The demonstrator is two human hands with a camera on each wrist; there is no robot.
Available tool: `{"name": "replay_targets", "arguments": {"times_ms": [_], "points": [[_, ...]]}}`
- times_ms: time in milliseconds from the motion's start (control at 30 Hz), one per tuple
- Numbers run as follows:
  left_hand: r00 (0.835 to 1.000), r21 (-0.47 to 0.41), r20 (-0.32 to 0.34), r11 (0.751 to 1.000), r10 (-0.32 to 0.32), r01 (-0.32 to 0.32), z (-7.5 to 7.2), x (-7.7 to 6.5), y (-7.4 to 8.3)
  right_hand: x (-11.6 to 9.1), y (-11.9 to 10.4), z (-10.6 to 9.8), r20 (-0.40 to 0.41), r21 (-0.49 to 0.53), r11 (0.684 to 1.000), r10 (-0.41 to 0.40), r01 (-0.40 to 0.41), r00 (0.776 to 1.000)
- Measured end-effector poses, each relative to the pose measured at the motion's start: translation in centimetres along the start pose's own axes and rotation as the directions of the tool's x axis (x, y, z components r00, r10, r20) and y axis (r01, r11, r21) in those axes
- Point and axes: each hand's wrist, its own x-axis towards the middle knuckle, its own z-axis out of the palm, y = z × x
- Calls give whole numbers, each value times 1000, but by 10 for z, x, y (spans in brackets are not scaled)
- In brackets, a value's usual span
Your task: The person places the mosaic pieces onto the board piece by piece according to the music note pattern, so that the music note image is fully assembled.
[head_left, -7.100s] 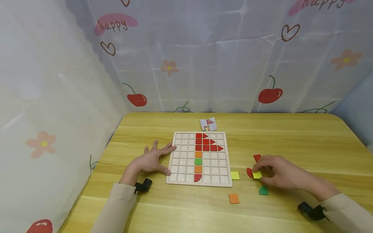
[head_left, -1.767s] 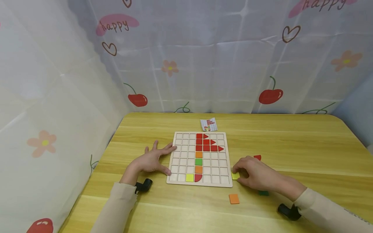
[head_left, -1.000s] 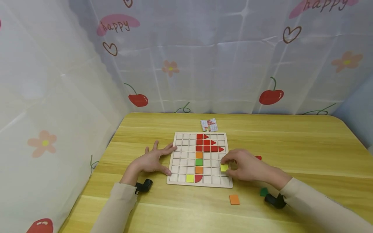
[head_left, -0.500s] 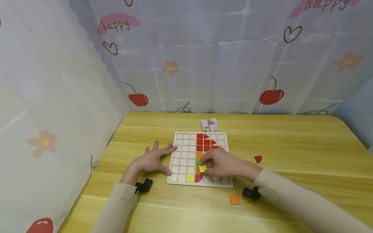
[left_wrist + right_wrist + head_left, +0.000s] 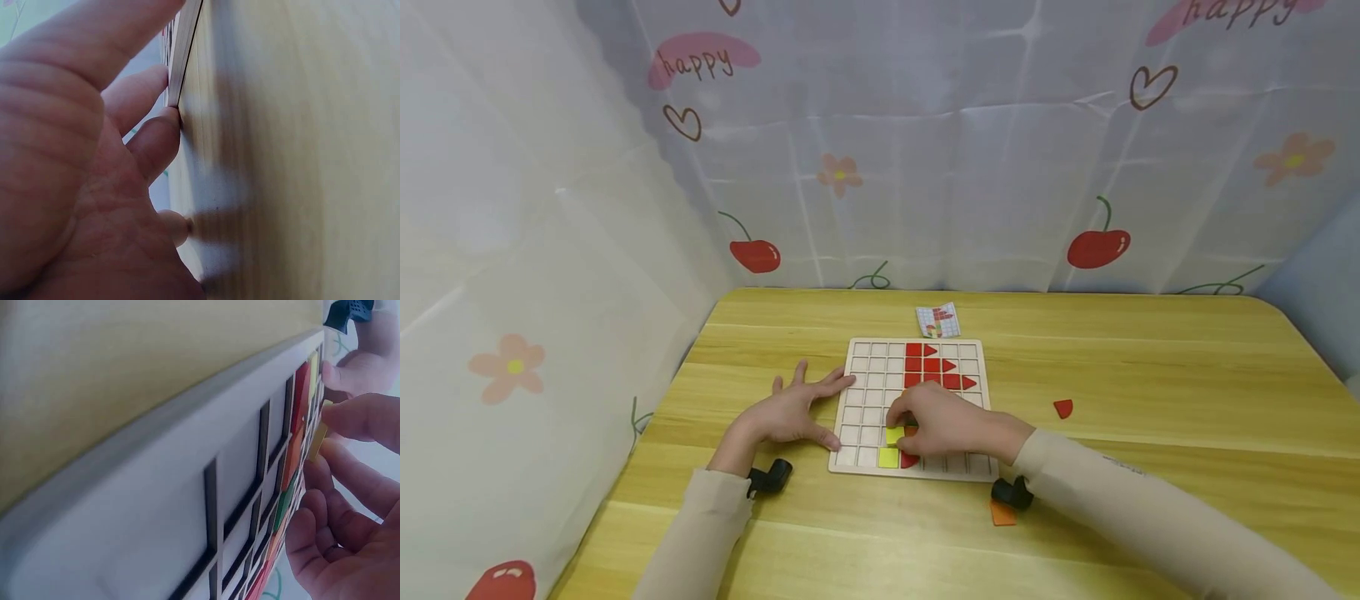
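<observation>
A wooden grid board [image 5: 917, 475] lies on the table with red, orange and green tiles set in its cells. My left hand [image 5: 786, 414] is spread at its left edge, thumb and fingertips touching the rim. Between thumb and fingers my right hand [image 5: 947, 421] pinches a yellow square tile [image 5: 894, 437], which the right wrist view shows tilted just above the board. Directly below it in the bottom row sits another yellow tile [image 5: 888, 458], beside a red rounded tile [image 5: 909, 460]. The right hand covers part of the middle column.
Behind the board lies a small pattern card [image 5: 937, 320]. To the right is a red rounded tile [image 5: 1063, 408]. An orange square tile [image 5: 1003, 514] lies partly under the right wrist camera [image 5: 1012, 493]. A printed curtain [image 5: 955, 208] hangs behind the table.
One yellow tile has gone into the bottom row. My right hand then picked up the second from beside the board and carried it left across the grid. The left hand stays put.
</observation>
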Motion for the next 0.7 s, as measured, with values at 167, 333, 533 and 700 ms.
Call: {"name": "replay_targets", "arguments": {"times_ms": [167,333,533,700], "points": [[1000,-8,-3,1000,-2,2,0,-1,1,5,-3,4,6,-80,995,-56,56,998],[1000,-10,2,1000,-6,6,-2,-2,2,5,-6,5,4,-100,993,-62,62,998],[1000,-10,0,1000,-3,3,-2,-2,3,4,-7,9,-37,-104,993,-64,60,997],[1000,-2,-2,1000,8,-8,-1,-1,3,2,-9,9,-55,-100,995,-27,22,998]]}}
